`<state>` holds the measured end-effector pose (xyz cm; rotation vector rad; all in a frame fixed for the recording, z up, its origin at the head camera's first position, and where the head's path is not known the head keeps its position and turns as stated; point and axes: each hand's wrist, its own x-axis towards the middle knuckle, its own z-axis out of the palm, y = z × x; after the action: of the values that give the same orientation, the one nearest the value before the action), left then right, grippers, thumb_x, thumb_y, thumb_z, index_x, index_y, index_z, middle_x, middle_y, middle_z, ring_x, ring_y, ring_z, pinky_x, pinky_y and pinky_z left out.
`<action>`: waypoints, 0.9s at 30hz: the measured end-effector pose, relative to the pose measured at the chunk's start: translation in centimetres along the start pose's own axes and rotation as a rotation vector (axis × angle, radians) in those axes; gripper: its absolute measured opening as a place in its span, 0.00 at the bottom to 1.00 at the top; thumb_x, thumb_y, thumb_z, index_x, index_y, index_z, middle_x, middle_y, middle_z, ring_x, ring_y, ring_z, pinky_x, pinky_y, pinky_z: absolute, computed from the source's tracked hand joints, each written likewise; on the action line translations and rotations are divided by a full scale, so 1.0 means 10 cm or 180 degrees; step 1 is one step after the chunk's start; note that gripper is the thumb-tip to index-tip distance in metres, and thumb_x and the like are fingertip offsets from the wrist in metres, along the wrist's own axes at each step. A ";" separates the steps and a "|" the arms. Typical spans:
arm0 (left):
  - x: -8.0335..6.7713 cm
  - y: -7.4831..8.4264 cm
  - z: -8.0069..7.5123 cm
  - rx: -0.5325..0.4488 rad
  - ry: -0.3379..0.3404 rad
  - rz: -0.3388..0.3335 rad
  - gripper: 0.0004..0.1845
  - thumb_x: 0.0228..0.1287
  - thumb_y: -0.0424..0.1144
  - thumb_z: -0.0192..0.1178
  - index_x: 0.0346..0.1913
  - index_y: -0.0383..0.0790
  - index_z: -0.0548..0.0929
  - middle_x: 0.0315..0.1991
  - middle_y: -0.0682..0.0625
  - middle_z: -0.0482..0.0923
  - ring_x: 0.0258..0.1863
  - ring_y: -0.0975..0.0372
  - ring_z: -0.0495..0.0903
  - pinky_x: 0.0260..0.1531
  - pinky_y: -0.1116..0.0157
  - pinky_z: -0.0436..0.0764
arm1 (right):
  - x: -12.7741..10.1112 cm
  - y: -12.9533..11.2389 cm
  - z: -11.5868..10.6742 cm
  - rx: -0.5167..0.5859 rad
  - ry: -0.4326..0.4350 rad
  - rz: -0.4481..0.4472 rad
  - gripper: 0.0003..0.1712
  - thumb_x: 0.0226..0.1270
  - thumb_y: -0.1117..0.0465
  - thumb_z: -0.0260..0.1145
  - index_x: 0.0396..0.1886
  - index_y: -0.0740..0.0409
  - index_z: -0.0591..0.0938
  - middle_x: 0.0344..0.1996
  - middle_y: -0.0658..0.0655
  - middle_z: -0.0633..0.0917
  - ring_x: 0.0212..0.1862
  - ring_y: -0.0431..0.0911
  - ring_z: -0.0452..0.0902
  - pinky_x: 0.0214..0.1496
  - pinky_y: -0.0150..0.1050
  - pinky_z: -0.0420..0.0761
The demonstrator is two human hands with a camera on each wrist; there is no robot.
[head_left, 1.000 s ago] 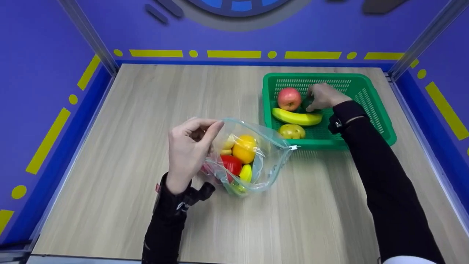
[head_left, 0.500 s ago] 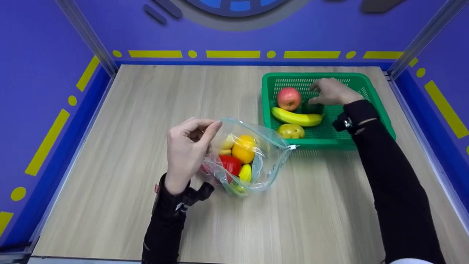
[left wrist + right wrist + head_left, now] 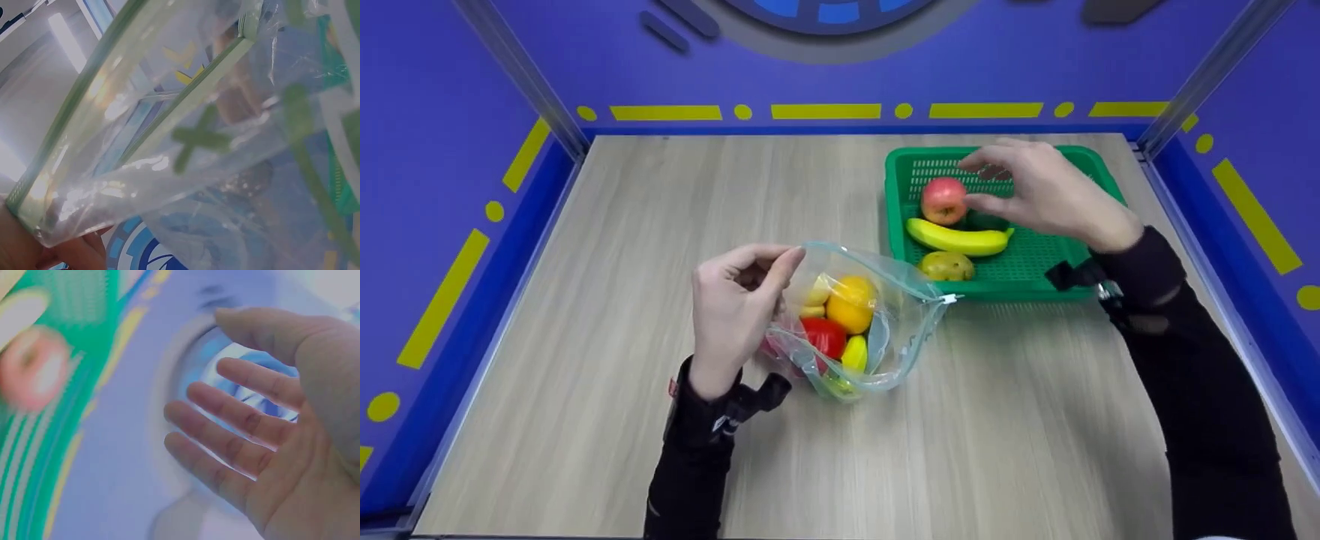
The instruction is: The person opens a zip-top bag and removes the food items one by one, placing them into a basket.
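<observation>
My left hand (image 3: pixel 780 262) pinches the rim of a clear zip bag (image 3: pixel 911 330) and holds its mouth up and open. Inside lie an orange (image 3: pixel 851 304), a red fruit (image 3: pixel 823 336) and small yellow pieces. The left wrist view is filled by the bag's plastic (image 3: pixel 197 140), with my left hand (image 3: pixel 34 247) at its edge. My right hand (image 3: pixel 969 181) hovers above the green basket (image 3: pixel 1080 289), fingers relaxed and empty. Below it are a red apple (image 3: pixel 943 200), a banana (image 3: pixel 956 238), a brownish-yellow fruit (image 3: pixel 946 265) and a dark green item (image 3: pixel 991 222). The right wrist view shows the bare palm (image 3: pixel 264 422).
The basket stands at the back right of a wooden table (image 3: pixel 660 195) walled in by blue panels. Bare tabletop lies to the left, at the back left and along the front edge.
My right hand has lifted out of the basket, up and slightly left, leaving the dark green item behind. The left hand and the bag have held still.
</observation>
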<state>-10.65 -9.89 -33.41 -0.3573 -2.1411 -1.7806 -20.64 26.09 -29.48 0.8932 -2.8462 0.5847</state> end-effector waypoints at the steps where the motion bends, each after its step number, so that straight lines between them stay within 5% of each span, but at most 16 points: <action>1: 0.00 0.00 0.00 -0.0015 -0.0002 0.0008 0.04 0.67 0.32 0.73 0.39 0.33 0.92 0.22 0.40 0.78 0.12 0.64 0.71 0.14 0.72 0.74 | -0.04 -0.14 -0.01 0.0071 0.0109 -0.0166 0.21 0.70 0.61 0.75 0.60 0.61 0.85 0.55 0.61 0.88 0.52 0.54 0.87 0.56 0.48 0.87; 6: 0.01 -0.02 0.00 -0.0063 -0.0018 0.0013 0.04 0.67 0.32 0.72 0.39 0.32 0.92 0.22 0.38 0.78 0.12 0.64 0.71 0.14 0.72 0.74 | -0.24 -0.74 0.02 0.0257 0.0366 -0.1119 0.19 0.64 0.66 0.79 0.55 0.59 0.88 0.50 0.56 0.90 0.47 0.46 0.87 0.51 0.37 0.90; 13: 0.01 -0.03 0.01 -0.0017 0.0015 0.0020 0.04 0.67 0.32 0.73 0.38 0.33 0.92 0.20 0.50 0.78 0.12 0.65 0.71 0.14 0.72 0.74 | -0.29 -1.19 0.32 0.0482 0.0002 -0.1856 0.19 0.64 0.66 0.79 0.54 0.60 0.87 0.49 0.57 0.91 0.47 0.48 0.89 0.51 0.41 0.92; 17: 0.00 -0.03 0.01 -0.0018 -0.0012 0.0034 0.04 0.68 0.33 0.72 0.39 0.34 0.92 0.20 0.53 0.78 0.12 0.64 0.72 0.14 0.71 0.74 | -0.22 -1.31 0.57 0.0379 -0.0371 -0.1852 0.17 0.69 0.62 0.76 0.55 0.59 0.86 0.48 0.57 0.90 0.46 0.48 0.89 0.52 0.39 0.91; 23: 0.00 -0.04 0.00 -0.0030 -0.0037 0.0033 0.04 0.69 0.32 0.71 0.40 0.33 0.92 0.20 0.39 0.79 0.11 0.65 0.72 0.14 0.71 0.73 | -0.05 -1.42 0.96 -0.0021 -0.1183 -0.1589 0.15 0.71 0.64 0.73 0.56 0.58 0.86 0.48 0.57 0.89 0.44 0.49 0.86 0.51 0.37 0.90; 27: 0.00 -0.04 0.01 0.0016 -0.0039 0.0040 0.04 0.68 0.32 0.72 0.39 0.33 0.92 0.20 0.41 0.79 0.12 0.65 0.72 0.14 0.71 0.74 | 0.02 -1.43 1.18 -0.0210 -0.1653 -0.1434 0.13 0.70 0.69 0.71 0.53 0.60 0.85 0.42 0.57 0.88 0.34 0.48 0.82 0.40 0.31 0.85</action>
<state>-10.80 -9.86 -33.77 -0.3804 -2.1465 -1.7705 -12.52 10.60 -35.63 1.8292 -2.8798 0.2229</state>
